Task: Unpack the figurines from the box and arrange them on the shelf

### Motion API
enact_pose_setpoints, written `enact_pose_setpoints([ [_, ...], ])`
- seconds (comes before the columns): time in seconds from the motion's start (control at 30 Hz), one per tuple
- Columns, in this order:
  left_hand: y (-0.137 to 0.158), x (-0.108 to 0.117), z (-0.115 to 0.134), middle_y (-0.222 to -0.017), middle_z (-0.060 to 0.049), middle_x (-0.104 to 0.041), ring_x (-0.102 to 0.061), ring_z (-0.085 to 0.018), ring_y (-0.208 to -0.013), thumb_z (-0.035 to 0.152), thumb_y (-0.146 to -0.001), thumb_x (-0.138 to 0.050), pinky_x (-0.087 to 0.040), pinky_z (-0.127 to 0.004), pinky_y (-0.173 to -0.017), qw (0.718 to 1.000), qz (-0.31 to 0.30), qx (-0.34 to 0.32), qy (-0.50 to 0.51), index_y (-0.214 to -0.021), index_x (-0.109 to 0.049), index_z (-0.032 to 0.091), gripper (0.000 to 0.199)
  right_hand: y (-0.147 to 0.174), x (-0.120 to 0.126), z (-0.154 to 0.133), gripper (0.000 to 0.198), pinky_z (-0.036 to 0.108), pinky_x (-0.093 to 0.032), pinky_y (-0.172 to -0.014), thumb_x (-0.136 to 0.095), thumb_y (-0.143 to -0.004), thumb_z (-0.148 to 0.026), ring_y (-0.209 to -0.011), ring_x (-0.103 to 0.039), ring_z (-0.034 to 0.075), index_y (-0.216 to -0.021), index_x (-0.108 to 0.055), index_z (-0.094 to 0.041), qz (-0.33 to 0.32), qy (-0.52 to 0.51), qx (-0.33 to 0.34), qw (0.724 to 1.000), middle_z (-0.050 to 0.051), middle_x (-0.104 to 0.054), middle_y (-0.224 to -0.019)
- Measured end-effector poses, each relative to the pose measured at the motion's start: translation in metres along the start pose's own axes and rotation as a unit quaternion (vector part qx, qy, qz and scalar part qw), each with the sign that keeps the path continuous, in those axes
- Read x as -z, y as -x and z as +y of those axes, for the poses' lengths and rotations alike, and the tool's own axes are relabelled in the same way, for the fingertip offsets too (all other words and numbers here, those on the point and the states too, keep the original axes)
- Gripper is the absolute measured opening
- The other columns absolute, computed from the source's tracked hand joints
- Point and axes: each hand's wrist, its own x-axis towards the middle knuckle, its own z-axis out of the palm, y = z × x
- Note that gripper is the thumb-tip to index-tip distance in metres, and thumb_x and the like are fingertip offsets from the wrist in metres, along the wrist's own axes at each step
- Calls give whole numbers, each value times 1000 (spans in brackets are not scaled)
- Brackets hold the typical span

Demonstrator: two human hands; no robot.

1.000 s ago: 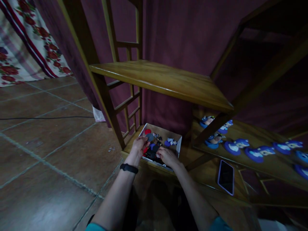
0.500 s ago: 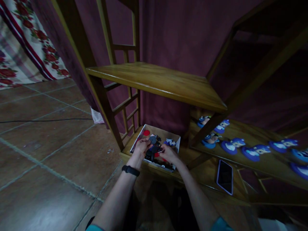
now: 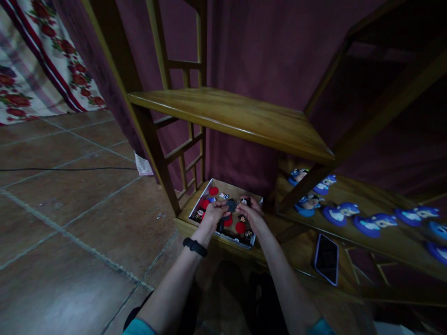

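Note:
A shallow white-rimmed cardboard box [image 3: 259,199] stands on the low wooden ledge, with both hands working over it. My left hand [image 3: 214,214] is closed on the edge of a dark grey round disc [image 3: 230,205]. Just right of that, my right hand [image 3: 252,215] pinches a small dark figurine [image 3: 245,201] with a pale face, partly covered by the fingers. The disc and figurine are close together; whether they touch I cannot tell. Inside the box lie several red discs [image 3: 240,227] and small character figurines [image 3: 199,213]. My forearms and fingers hide part of the contents.
A wooden shelf board [image 3: 230,111] juts out above the box. To the right, several blue-based figurines [image 3: 340,213] stand on another shelf. A phone [image 3: 327,258] lies below them. Dark curtains [image 3: 244,56] hang behind, and tiled floor [image 3: 87,232] spreads left.
Both hands have shifted slightly right and up, the grey disc moving with the left one. My right hand now raises a figurine beside the disc. More red discs show in the box.

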Motion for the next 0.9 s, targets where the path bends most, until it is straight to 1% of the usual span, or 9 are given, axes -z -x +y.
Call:
enact_pose_setpoints([
  [0.13, 0, -3, -2, -63, -4, -63, -58, -8, -53, -3, -62, -67, -51, -17, -50, 1000, 9, 2, 15, -69, -65, 9, 14, -3, 1, 4, 36, 29, -54, -64, -67, -60, -33, -63, -60, 12, -91, -54, -22, 23, 68, 15, 997, -3, -58, -75],
  [0.3, -1, -5, -4, -62, -4, -63, -58, -8, -52, -1, -61, -69, -51, -17, -50, 1000, 5, -4, 4, -71, -65, 10, 15, -4, 2, 8, 36, 28, -54, -64, -64, -61, -33, -66, -58, 11, -94, -54, -22, -18, 119, 29, 992, -3, -55, -79],
  [0.4, -1, -4, -4, -62, -3, -64, -58, -9, -52, 0, -61, -70, -51, -18, -50, 1000, -9, -14, -13, -72, -67, 10, 16, -3, 2, 10, 37, 28, -54, -65, -62, -62, -33, -68, -57, 11, -96, -54, -23, -42, 133, 39, 989, -3, -55, -82],
  [0.57, 0, -4, -4, -64, -4, -65, -58, -8, -53, 1, -60, -71, -50, -17, -49, 999, -17, -23, -28, -73, -67, 10, 15, -3, 1, 10, 36, 26, -53, -59, -61, -65, -34, -70, -58, 13, -98, -53, -23, -31, 186, 63, 980, -1, -57, -86],
  [0.7, 0, -4, -4, -64, -4, -64, -58, -9, -55, 2, -60, -72, -51, -18, -52, 1000, -12, -5, -23, -72, -67, 10, 15, -2, 1, 9, 35, 26, -53, -60, -59, -68, -34, -71, -58, 14, -101, -53, -24, -37, 198, 80, 976, 0, -58, -90],
  [0.77, 0, -4, -3, -64, -5, -64, -59, -9, -56, 3, -61, -71, -52, -19, -53, 1000, -4, 4, -22, -71, -66, 10, 13, -2, 2, 9, 33, 27, -52, -63, -57, -70, -33, -74, -59, 14, -102, -53, -24, -41, 228, 98, 968, 1, -58, -93],
  [0.9, 1, -3, -3, -64, -5, -63, -59, -9, -56, 4, -62, -71, -52, -20, -53, 1000, -1, 9, -11, -68, -66, 9, 9, -2, 5, 7, 30, 29, -50, -74, -55, -73, -28, -86, -57, 16, -103, -56, -24, -37, 328, 158, 931, 3, -57, -100],
])
